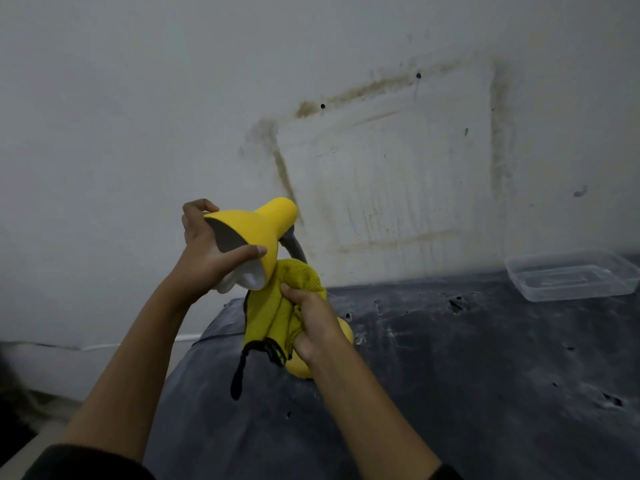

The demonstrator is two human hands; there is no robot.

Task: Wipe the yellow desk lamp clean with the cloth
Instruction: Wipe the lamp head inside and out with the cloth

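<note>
Gripping: left hand (204,251) is clamping the shade rim (227,216), right hand (317,323) is bunching the cloth (273,306). Yellow desk lamp (266,233) is standing by the table (450,375) left edge; sideways tugging is risking toppling it off.

Cloth (273,313) and right hand (316,325) hide, seemingly, the lamp's base (298,370).

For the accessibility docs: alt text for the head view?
The left hand grips the shade rim of the yellow desk lamp while the right hand holds a yellow cloth bunched at its grey neck. The lamp stands on a dark table against a stained wall; a clear plastic tray sits far right.
</note>
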